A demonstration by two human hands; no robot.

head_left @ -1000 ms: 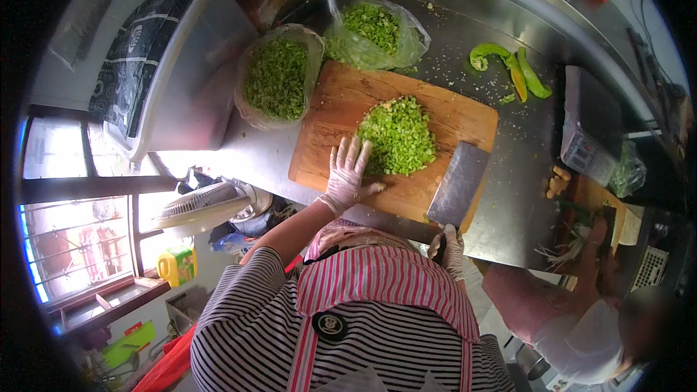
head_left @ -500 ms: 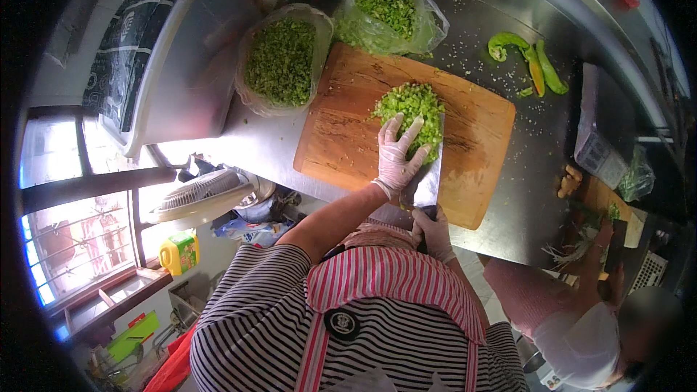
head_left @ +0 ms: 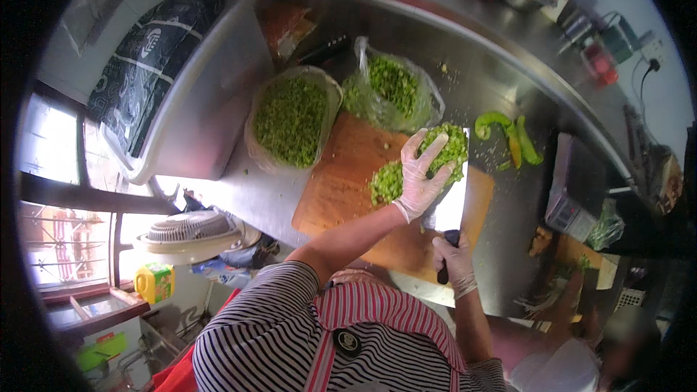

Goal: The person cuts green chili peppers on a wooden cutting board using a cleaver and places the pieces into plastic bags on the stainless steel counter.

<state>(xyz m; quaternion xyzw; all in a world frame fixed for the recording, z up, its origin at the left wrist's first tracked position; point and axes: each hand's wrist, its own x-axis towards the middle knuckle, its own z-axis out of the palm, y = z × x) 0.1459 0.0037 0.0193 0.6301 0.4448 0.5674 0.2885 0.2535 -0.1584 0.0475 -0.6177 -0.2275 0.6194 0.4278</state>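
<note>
My right hand [head_left: 457,263], in a clear glove, is closed round the dark handle of a broad cleaver [head_left: 454,210]. Heaped on its blade is a mound of chopped green vegetable [head_left: 454,149], which looks like pepper. Spread over the mound, the fingers of my gloved left hand [head_left: 422,180] steady it against the blade. The cleaver is over the right part of a wooden cutting board [head_left: 345,207]. A smaller pile of chopped pieces [head_left: 386,183] lies on the board beside my left hand. Just beyond is a clear plastic bag [head_left: 421,120] of chopped greens.
A lined tub of finely chopped greens [head_left: 290,122] stands left of the bag. Cut long green peppers [head_left: 514,141] lie on the metal counter [head_left: 501,247] at right, near a box-shaped appliance [head_left: 573,185]. A large pale bin [head_left: 210,94] is at left. Another person [head_left: 559,366] works at lower right.
Cleaver and mound have come up off the board and moved away from me to the right, with both hands following. Part of the chopped pile stays on the board. The view has shifted too.
</note>
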